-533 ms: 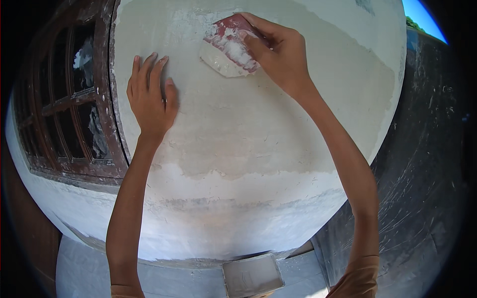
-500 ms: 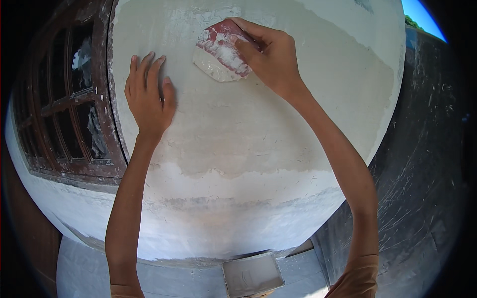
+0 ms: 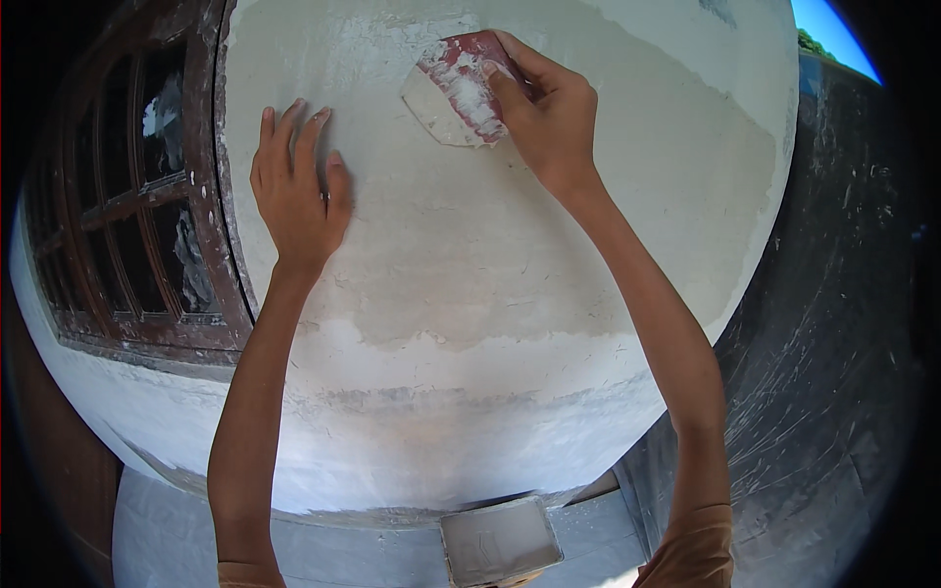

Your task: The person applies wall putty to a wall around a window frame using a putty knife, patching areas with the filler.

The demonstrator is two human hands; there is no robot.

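A pale wall [image 3: 461, 245] fills the middle of the view, coated with greyish plaster above a whiter lower band. My right hand [image 3: 552, 113] grips a putty scraper [image 3: 469, 83], a flat dark-red piece smeared with white paste, its pale lower-left edge on or very close to the wall. The thumb lies over the scraper's face, and the other fingers are partly hidden behind it. Left of the scraper, my left hand [image 3: 297, 191] rests with spread fingers against the wall, holding nothing.
A brown wooden window frame [image 3: 211, 176] with dark panes borders the wall at left. Below on the grey floor [image 3: 343, 549] stands a rectangular container [image 3: 500, 542] of pale paste. A dark, white-spattered surface [image 3: 823, 343] runs along the right.
My right hand and the scraper have shifted slightly right and a little upward, with the scraper tilting somewhat. My left hand stays almost in place.
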